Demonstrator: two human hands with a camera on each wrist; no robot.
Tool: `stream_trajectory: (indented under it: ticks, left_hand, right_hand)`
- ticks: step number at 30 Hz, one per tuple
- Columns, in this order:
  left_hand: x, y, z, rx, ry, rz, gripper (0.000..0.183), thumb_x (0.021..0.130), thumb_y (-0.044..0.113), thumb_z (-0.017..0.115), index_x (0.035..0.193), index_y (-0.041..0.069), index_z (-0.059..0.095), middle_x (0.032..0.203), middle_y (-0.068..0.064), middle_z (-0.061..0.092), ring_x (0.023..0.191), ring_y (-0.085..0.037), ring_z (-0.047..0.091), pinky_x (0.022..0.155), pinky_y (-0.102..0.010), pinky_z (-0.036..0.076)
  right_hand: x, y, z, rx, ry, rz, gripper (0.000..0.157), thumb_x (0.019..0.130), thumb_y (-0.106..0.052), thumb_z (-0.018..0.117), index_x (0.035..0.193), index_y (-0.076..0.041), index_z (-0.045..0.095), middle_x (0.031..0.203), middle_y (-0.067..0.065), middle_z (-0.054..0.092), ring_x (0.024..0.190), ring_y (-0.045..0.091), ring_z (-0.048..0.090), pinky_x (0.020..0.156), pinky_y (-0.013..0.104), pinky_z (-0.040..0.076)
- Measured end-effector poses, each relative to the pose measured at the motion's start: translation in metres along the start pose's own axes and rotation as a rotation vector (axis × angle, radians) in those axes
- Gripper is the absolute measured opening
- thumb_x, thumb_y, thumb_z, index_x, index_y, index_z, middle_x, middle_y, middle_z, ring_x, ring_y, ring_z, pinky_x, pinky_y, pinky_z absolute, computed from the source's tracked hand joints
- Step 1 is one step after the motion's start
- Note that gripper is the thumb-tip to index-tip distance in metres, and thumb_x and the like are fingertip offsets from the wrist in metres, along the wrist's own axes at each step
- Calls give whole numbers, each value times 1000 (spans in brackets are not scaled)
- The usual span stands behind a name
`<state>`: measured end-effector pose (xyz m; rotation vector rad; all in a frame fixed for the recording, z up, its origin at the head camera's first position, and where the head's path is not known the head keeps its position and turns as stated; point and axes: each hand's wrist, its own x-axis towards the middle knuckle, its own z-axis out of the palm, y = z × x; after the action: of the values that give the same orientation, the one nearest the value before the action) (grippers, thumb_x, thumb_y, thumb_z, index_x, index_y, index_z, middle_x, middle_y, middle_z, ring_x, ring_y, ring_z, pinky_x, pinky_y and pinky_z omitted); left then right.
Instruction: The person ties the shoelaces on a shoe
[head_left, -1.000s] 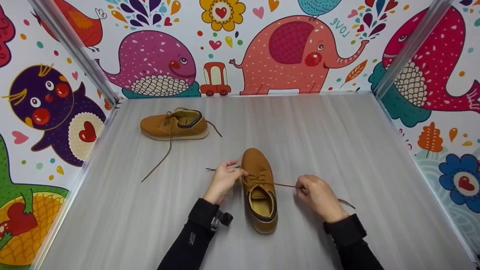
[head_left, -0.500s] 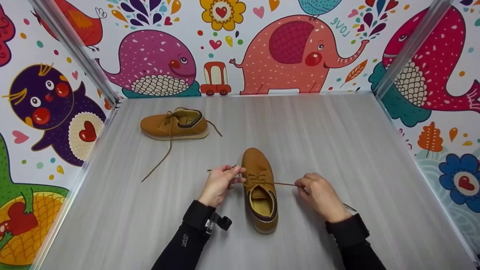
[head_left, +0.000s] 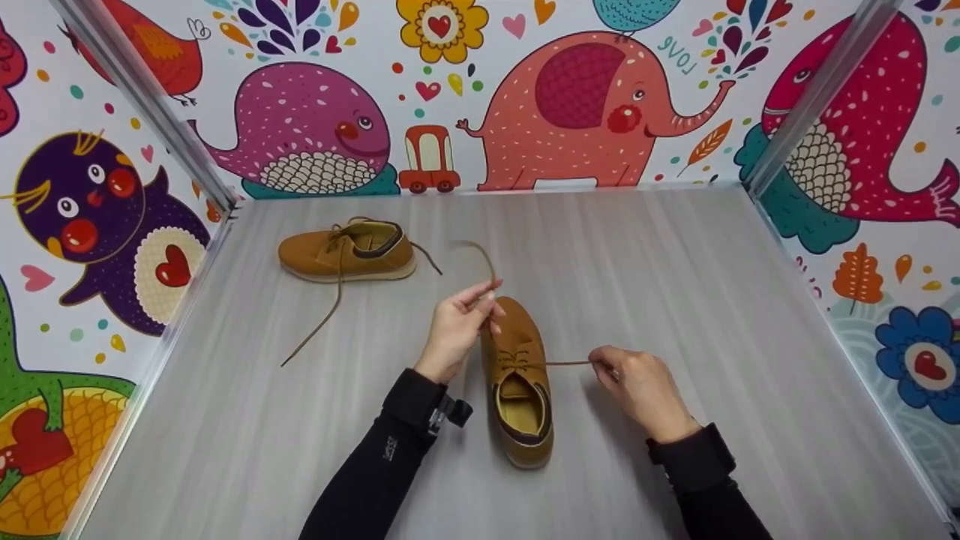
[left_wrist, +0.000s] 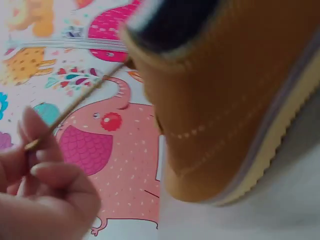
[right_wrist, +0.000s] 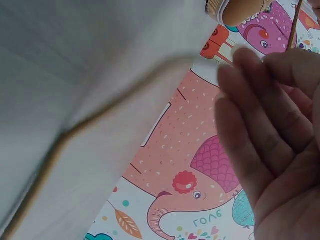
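Near shoe upright between the hands, both laces held.
Left hand pinches the left lace beside the shoe's toe; the free end extends beyond it. Right hand, thumb against forefinger, pinches the taut right lace right of the shoe. Far shoe: beyond, left.

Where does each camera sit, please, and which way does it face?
Head: on the head, facing forward and down at tan lace-up shoes; left hand, right hand and black sleeves show.
Left wrist: on that wrist, facing the nearer shoe and a lace; left hand shows.
Right wrist: on that wrist, facing a blurred lace; right hand shows.
Both wrist views share the elephant drawing.
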<state>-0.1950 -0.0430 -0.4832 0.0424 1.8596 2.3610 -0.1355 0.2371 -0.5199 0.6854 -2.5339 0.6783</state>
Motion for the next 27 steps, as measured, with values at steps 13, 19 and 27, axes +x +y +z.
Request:
stream_trajectory:
  ticks: [13,19,27]
  left_hand:
    - [-29,-24,-21,62,-26,-315,28,95,25,69,108,0,71,88,-4,73,64,-9,60,49,-18,37]
    - [-35,-31,-21,-115,-32,-338,23,98,14,63,112,-3,68,88,-4,72,64,-8,56,49,-17,37]
    - [-38,-38,-19,-179,13,-347,22,99,8,60,114,-7,66,82,-3,67,59,-4,47,45,-14,34]
  right_hand:
    - [4,-4,8,182,78,103,15,86,-2,75,101,-5,76,95,7,75,77,20,71,64,37,57]
    - [13,-11,15,422,148,439,10,86,-7,78,94,-5,73,84,2,75,74,14,70,64,23,54]
    - [36,-20,17,1163,355,798,27,87,1,74,97,4,49,96,22,72,87,27,72,78,38,57]
